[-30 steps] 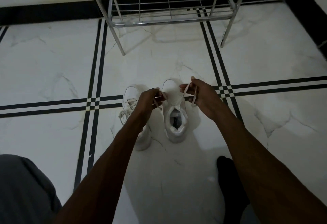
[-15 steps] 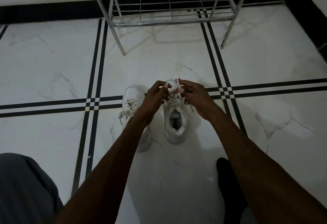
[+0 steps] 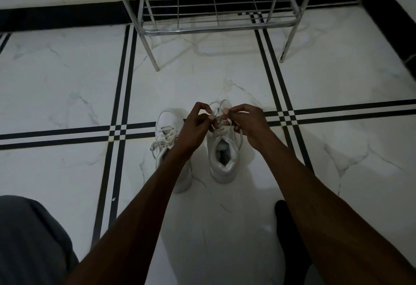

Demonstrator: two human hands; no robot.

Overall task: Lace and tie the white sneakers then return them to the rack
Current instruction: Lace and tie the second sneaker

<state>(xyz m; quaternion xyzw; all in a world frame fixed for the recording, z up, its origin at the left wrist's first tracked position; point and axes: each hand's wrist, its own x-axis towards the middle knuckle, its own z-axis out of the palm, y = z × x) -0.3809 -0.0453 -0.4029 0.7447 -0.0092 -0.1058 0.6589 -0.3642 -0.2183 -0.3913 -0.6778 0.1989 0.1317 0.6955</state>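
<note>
Two white sneakers stand side by side on the marble floor, toes pointing away from me. The right sneaker [image 3: 222, 160] has its opening towards me. Over its tongue, my left hand [image 3: 195, 127] and my right hand [image 3: 246, 122] each pinch a part of its white lace [image 3: 221, 106], which forms loops above the fingertips. Another strand hangs down the shoe's right side. The left sneaker [image 3: 165, 131] is laced, with loose lace ends trailing on its left; my left forearm covers its heel.
A metal shoe rack [image 3: 216, 23] stands against the far wall, its low wire shelf bare. Black stripes cross the white floor. My grey-clad knee [image 3: 29, 239] is at the bottom left, a dark-socked foot [image 3: 290, 228] at the bottom right.
My hands were apart, pulling the lace ends outward. They have come together over the right sneaker's tongue, and lace loops now stand above my fingers.
</note>
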